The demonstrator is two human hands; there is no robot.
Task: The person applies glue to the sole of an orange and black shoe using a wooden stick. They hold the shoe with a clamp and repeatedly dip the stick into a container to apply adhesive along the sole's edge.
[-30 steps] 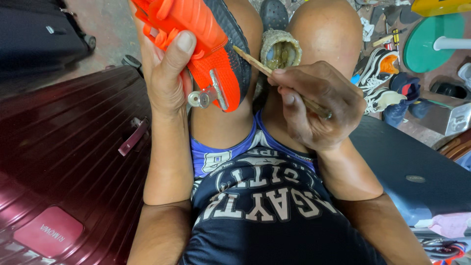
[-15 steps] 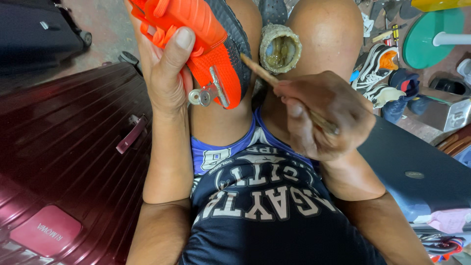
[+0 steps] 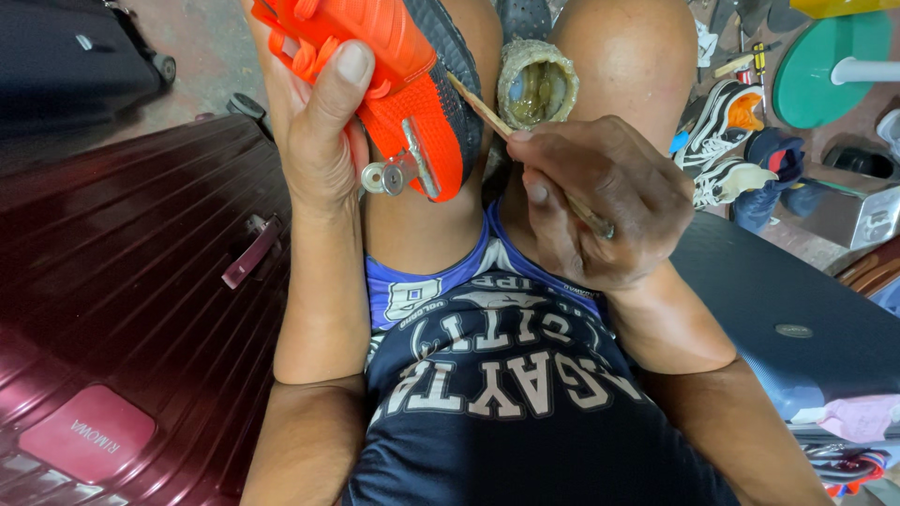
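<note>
Between the two bare knees, at about 12 o'clock from the person's chest, the work is taking place. The left hand (image 3: 319, 141) is gripping an orange shoe (image 3: 394, 66) from its side, with the thumb pressing across the upper and the fingers wrapping behind, so the hand is closed firmly on it. The shoe is standing tilted, its dark sole (image 3: 459, 84) facing toward 3 o'clock, and a small metal key-like piece (image 3: 389, 176) is hanging at its lower end.

The right hand (image 3: 600, 201) is closing narrowly around a thin wooden stick (image 3: 483, 105), holding it like a pen. The stick is pointing toward 10 o'clock and its tip is touching the edge of the sole.

Just beside the stick, at 1 o'clock from the right hand, a small round can (image 3: 536, 82) with yellowish glue-like content is sitting between the knees.

At 9 o'clock a dark red ribbed suitcase (image 3: 122, 300) is lying. At 2 o'clock several shoes (image 3: 727, 117) and a green round object (image 3: 825, 70) are lying on the floor.
</note>
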